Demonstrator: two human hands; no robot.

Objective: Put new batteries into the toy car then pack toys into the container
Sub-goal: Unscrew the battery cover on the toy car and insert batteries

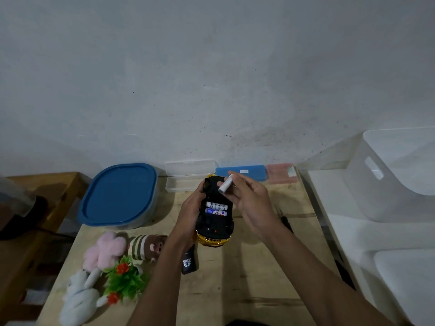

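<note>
Your left hand (pixel 190 210) grips the upturned toy car (pixel 215 208), fingers curled round its side above the table (pixel 247 278). Two batteries (pixel 217 208) sit in its open bay. Your right hand (pixel 249 196) pinches a white battery (pixel 225 184) at the fingertips, just past the bay. Beyond your fingers, left, is the lidded container (pixel 120 196).

Stained grey wall (pixel 211 78), wooden table (pixel 247 278), white counter (pixel 341 220) at right, dim light
</note>
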